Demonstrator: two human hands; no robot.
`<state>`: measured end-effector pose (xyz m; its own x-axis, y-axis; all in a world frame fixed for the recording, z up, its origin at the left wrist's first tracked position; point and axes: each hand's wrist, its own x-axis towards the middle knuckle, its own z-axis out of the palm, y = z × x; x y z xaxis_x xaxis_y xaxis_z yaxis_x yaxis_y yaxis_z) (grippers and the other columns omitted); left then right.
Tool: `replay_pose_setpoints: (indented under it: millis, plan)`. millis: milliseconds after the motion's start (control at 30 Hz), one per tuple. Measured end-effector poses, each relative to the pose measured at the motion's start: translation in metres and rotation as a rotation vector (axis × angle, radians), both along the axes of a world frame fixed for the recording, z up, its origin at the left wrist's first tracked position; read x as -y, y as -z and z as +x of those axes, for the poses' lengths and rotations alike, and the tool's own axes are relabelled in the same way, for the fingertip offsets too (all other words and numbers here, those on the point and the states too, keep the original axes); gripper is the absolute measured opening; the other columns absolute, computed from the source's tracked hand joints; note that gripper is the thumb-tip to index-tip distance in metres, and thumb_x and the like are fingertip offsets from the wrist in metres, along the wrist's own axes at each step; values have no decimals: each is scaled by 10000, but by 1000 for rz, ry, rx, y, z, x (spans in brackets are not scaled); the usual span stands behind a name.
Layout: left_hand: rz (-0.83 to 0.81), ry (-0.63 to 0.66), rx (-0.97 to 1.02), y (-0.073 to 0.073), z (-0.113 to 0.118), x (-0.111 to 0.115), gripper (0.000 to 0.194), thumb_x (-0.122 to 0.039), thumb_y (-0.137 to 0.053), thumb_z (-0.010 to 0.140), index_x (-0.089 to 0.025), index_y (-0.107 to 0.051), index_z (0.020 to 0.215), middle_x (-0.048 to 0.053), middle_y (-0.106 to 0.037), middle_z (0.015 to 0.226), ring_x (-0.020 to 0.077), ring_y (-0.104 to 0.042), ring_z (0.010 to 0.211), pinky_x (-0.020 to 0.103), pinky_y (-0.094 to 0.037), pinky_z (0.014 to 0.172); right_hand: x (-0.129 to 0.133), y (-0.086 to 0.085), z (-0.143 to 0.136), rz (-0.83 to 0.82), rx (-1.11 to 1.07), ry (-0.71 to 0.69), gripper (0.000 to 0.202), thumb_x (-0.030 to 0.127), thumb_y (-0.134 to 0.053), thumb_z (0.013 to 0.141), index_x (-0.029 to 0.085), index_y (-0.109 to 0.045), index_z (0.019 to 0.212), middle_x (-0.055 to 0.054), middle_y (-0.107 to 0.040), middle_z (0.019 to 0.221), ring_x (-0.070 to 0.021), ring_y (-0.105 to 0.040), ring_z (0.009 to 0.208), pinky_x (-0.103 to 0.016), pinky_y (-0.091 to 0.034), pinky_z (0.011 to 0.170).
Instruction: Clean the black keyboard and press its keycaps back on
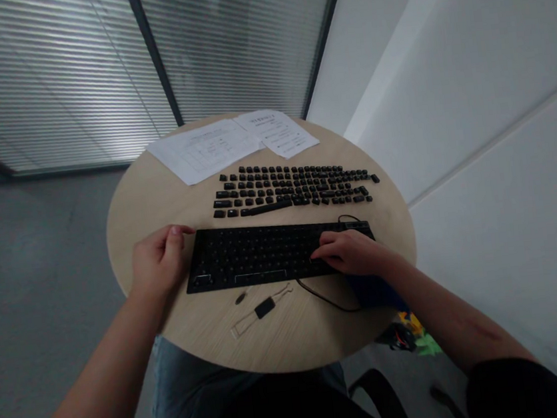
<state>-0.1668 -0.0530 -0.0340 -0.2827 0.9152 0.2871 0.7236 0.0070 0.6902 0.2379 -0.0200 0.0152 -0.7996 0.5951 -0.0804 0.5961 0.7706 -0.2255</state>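
A black keyboard [258, 251] with its keycaps off lies across the round table. My left hand [159, 259] is curled at its left edge, the index finger reaching the far left corner. Over the keyboard's right part, my right hand [346, 251] has its fingers drawn together against the surface; whatever is between them is hidden. Behind the keyboard, loose black keycaps [284, 191] lie in rows, with a long space bar keycap [265, 208] in the front row. Nearer me lies a keycap puller [264, 308] with wire loops, beside a small dark oval piece [241, 298].
Printed papers [211, 149] lie at the table's [130, 206] far side. A black cable [327, 302] curves in front of the keyboard toward a dark blue item [376, 292] under my right forearm. A white wall [489, 111] rises close on the right.
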Motion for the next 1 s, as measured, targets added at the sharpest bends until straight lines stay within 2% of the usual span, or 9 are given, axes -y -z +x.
replay_pose_setpoints:
  millis: [100,300,467,600,700,833,900,1000]
  plan:
    - [9,-3,-6,-1,1,0,431,-432,-406,953,-184,-759,956,-10,-545,600,175,-522,574,298,-386,596,-6,0,-2,-35,6,-39,313,156,-550,922,276,-741,1140,-32,-668,1015,-147,-628,808,-262,-433,732]
    - [26,18,-3,0,-1,-2,470,-447,-385,954,-162,-757,967,9,-578,623,191,-561,623,305,-387,621,-10,-3,-8,-33,91,-83,290,136,-543,886,233,-694,1114,-43,-654,1023,-170,-628,829,-275,-428,728]
    - [38,6,12,0,-1,-3,503,-482,-360,944,-176,-758,935,22,-606,645,203,-589,663,299,-399,631,-13,-5,-11,-52,98,-107,203,185,-551,918,219,-679,1072,-48,-647,1014,-184,-631,884,-280,-447,779]
    - [48,22,23,-1,0,-3,521,-495,-353,942,-174,-764,942,24,-600,621,212,-594,660,299,-407,638,-19,-1,-9,-91,30,-93,151,249,-555,960,212,-684,1028,-53,-675,1002,-188,-636,929,-291,-464,835]
    - [48,39,19,0,-1,-3,523,-493,-357,939,-168,-766,945,34,-631,640,216,-594,644,307,-407,643,-21,6,-9,-74,-9,34,129,264,-590,949,207,-683,1018,-49,-710,1001,-188,-649,929,-302,-463,857]
    - [68,66,61,5,-3,-4,510,-503,-390,919,-154,-761,939,59,-695,732,224,-609,679,312,-411,661,-16,13,-9,45,-40,283,155,324,-673,893,186,-669,964,-42,-714,930,-196,-643,856,-299,-446,787]
    - [85,76,117,7,-4,-5,496,-505,-412,910,-151,-757,936,66,-714,783,227,-616,713,312,-415,678,-11,11,-6,100,-83,372,148,323,-665,889,179,-667,922,-48,-713,908,-203,-641,849,-300,-441,770]
    - [109,87,157,10,-5,-7,463,-495,-442,895,-151,-753,916,64,-718,809,224,-616,743,314,-419,699,-3,-2,4,173,-170,461,137,315,-636,887,184,-676,881,-54,-720,894,-216,-649,857,-317,-453,782]
